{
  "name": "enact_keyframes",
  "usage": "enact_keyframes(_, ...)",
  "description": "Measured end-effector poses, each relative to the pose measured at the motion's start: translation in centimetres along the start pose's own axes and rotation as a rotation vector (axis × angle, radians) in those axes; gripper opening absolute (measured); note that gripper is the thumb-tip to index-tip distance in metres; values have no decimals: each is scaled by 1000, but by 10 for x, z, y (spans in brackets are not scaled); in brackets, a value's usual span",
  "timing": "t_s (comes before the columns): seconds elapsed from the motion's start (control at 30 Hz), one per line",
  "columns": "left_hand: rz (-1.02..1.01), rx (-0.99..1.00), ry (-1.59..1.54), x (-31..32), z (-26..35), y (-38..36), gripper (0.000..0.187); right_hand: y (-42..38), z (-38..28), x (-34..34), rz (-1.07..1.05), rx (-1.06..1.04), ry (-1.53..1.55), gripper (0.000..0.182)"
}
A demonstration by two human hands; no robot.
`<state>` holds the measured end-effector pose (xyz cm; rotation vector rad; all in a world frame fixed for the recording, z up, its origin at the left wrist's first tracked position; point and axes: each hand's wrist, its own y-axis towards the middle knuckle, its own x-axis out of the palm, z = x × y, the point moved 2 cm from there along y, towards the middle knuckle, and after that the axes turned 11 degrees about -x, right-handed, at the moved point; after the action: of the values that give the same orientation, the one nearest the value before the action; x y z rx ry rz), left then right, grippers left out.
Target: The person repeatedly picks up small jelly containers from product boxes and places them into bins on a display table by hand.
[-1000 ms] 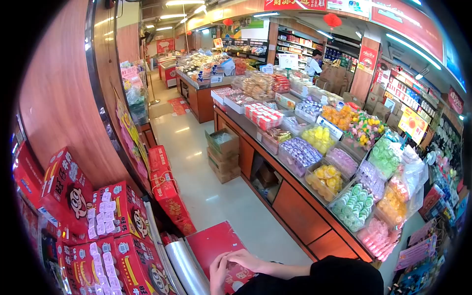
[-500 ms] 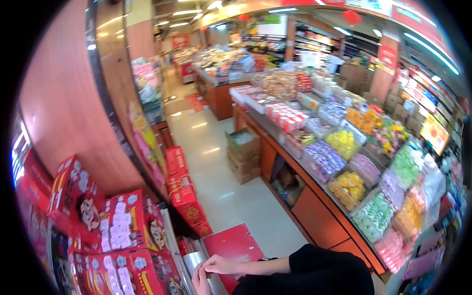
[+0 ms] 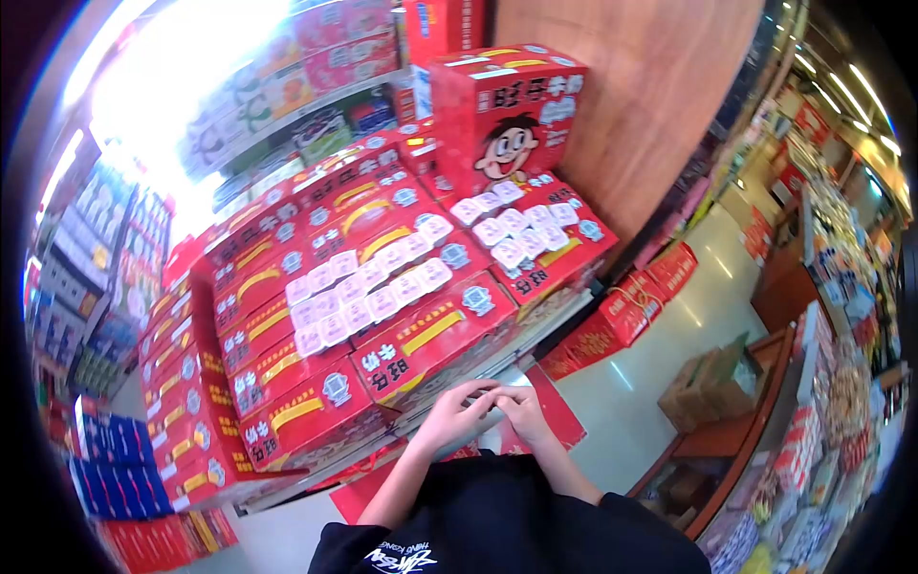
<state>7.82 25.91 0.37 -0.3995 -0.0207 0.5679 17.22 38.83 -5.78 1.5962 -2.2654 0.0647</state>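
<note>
In front of my black shirt, my left hand (image 3: 456,413) and my right hand (image 3: 522,415) meet at the fingertips. Both are closed with the fingers bent inward; whatever they may pinch is too small to make out. Just beyond them lie red milk cartons (image 3: 421,352) with a cartoon face and yellow bands, laid side by side as a broad display. Rows of small white-topped cups (image 3: 368,279) rest on these cartons. A second group of white-topped cups (image 3: 521,232) sits to the right, below an upright red milk carton (image 3: 512,120).
A wooden pillar (image 3: 622,105) rises behind the display. Red gift boxes (image 3: 626,306) stand on the floor to the right, near brown cardboard boxes (image 3: 712,383). Goods fill a wooden counter at far right. Blue packs (image 3: 113,459) are stacked at left.
My view has swung left from the aisle and candy counter to the red carton display. My hands stay close together and now appear in front of my shirt.
</note>
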Motion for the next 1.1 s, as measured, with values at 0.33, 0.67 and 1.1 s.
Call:
enact_keyframes(0.33,384,83,-141,-61,15,-20,24,110,-28,32,-51,-262,-63,22)
enact_keyframes(0.67,508,202,-33,-56,22,58,33,175,-14,39,-2,-404,-358,58)
enact_keyframes(1.1,519,357,28,-55,20,57,24,169,-15,37,112,-391,-365,46)
